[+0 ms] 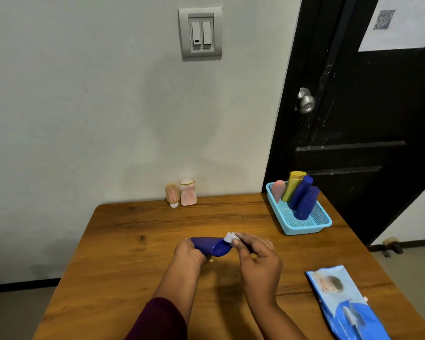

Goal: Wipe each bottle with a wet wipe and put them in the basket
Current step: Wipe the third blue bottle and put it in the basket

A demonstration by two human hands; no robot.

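Note:
My left hand (189,253) grips a dark blue bottle (210,245) lying sideways above the middle of the wooden table (123,253). My right hand (258,256) pinches a small white wet wipe (230,237) against the bottle's right end. A light blue mesh basket (312,223) stands at the back right of the table. In it stand a pink bottle (278,190), a yellow bottle (292,186) and two dark blue bottles (304,202). Two pale pink bottles (182,192) stand at the table's back edge against the wall.
A blue wet-wipe pack (346,305) lies at the front right of the table. A black door with a metal knob (304,100) is behind the basket. The grey wall with a light switch (201,33) runs along the table's back edge.

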